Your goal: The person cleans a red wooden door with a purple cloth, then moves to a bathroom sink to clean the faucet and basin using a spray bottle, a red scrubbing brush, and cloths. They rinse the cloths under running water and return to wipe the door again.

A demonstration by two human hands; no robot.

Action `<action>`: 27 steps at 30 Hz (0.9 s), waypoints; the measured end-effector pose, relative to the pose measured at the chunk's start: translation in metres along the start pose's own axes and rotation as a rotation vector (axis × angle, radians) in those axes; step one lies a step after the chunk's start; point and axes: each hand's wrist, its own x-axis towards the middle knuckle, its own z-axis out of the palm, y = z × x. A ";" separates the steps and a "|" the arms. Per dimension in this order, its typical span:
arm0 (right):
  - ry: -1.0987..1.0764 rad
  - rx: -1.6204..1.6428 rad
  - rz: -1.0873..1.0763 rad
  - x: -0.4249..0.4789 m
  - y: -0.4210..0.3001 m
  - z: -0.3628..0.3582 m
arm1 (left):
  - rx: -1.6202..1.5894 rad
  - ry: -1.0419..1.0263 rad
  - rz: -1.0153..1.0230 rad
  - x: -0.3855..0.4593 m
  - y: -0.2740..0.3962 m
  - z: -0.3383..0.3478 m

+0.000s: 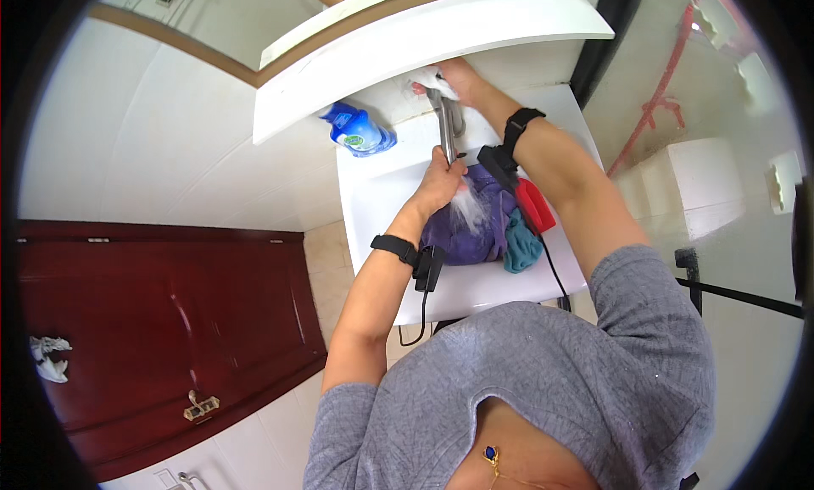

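Observation:
Below the front end of the metal faucet (447, 131), my left hand (440, 181) curls its fingers around the spout, with water spraying down past it. The spray lands on a purple cloth (464, 239) bunched in the white sink (375, 191). My right hand (459, 80) is at the faucet's back end under the shelf, holding a white cloth or tissue (432, 80) against it; the fingers are partly hidden. A teal cloth (523, 245) lies at the basin's right side, beside a red plastic scoop-like item (535, 205).
A blue bottle (359, 132) stands at the sink's back left corner. The white shelf (420, 38) juts out over the faucet below a mirror. A glass panel (642, 223) is at the right, and a dark red door (165, 325) at the left.

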 end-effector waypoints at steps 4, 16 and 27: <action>0.318 -0.627 -0.470 0.007 0.033 -0.031 | 0.027 -0.016 -0.035 0.006 0.007 0.004; 0.238 -0.378 -0.324 -0.057 0.055 -0.033 | 0.010 -0.016 -0.079 0.000 0.002 -0.003; 0.484 -0.581 -0.276 -0.036 0.099 -0.065 | 0.015 -0.010 -0.048 0.005 0.002 0.007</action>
